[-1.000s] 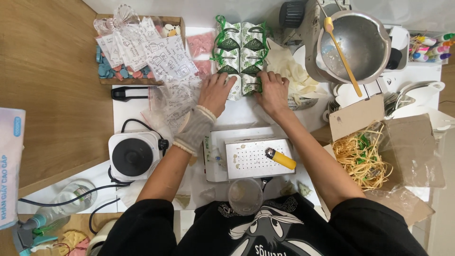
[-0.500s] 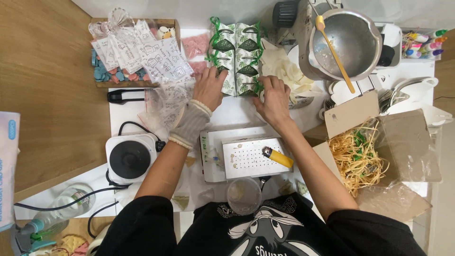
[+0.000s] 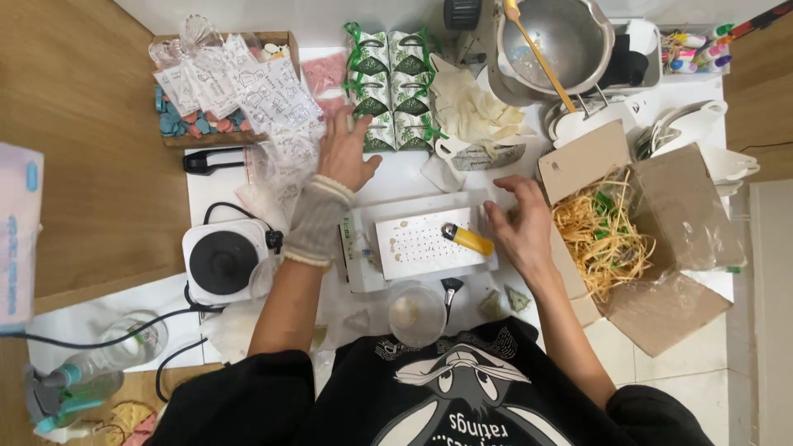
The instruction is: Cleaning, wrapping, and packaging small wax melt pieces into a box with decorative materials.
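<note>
My left hand [image 3: 345, 153], with a knitted cuff on the wrist, lies flat and open just left of the green-and-white wrapped packets [image 3: 391, 91] stacked at the back of the white table. My right hand [image 3: 522, 228] hovers open near the right end of a white perforated tray [image 3: 425, 246], holding nothing. A yellow lighter [image 3: 467, 239] lies on that tray, just left of my right fingers. Clear printed bags [image 3: 252, 95] spill beside my left hand.
A small electric hotplate [image 3: 223, 261] stands left. An open cardboard box of straw-like shredded filling [image 3: 607, 231] stands right. At the back are a steel mixer bowl with a wooden spoon [image 3: 562, 37], white gloves [image 3: 471, 107] and a box of coloured pieces [image 3: 178, 124]. A clear cup [image 3: 415, 314] stands near my body.
Both hands have left the green-and-white packets. My right hand drew back and to the right, down beside the perforated tray. My left hand slid left, off the stack.
</note>
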